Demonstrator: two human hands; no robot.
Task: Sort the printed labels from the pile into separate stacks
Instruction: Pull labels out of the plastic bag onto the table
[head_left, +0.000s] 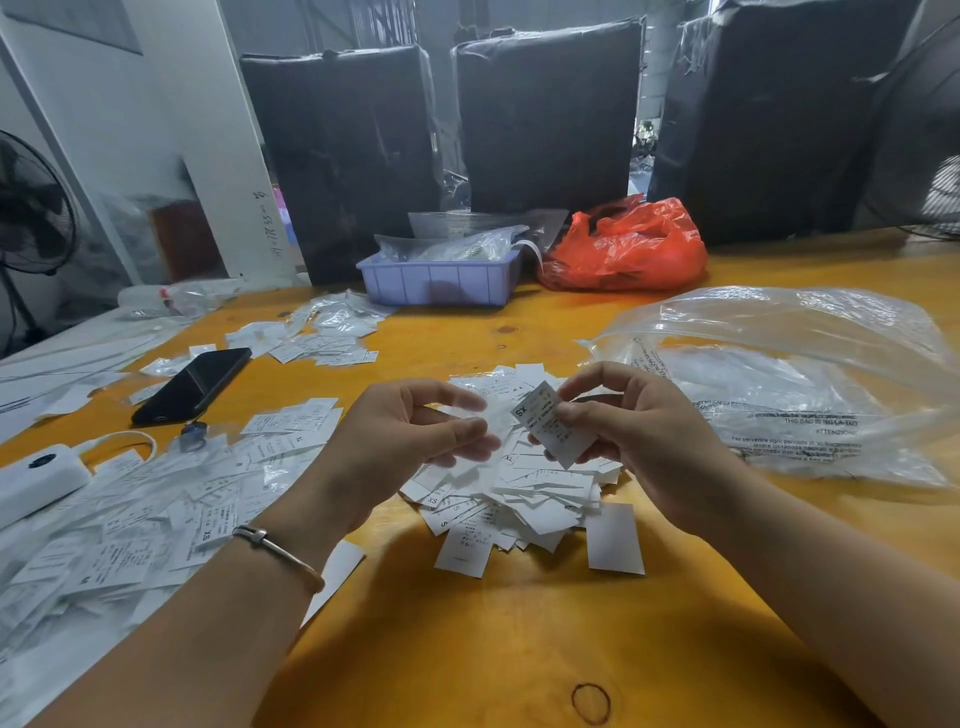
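Observation:
A loose pile of white printed labels lies in the middle of the yellow table. My right hand pinches one label marked XS above the pile, between thumb and fingers. My left hand hovers just left of it over the pile, fingers loosely curled and blurred, holding nothing that I can make out. More labels are spread in a wide heap at the left, and a smaller group lies further back.
A black phone and a white device lie at the left. A clear plastic bag covers the right side. A lilac tray, a red bag and black wrapped bales stand at the back.

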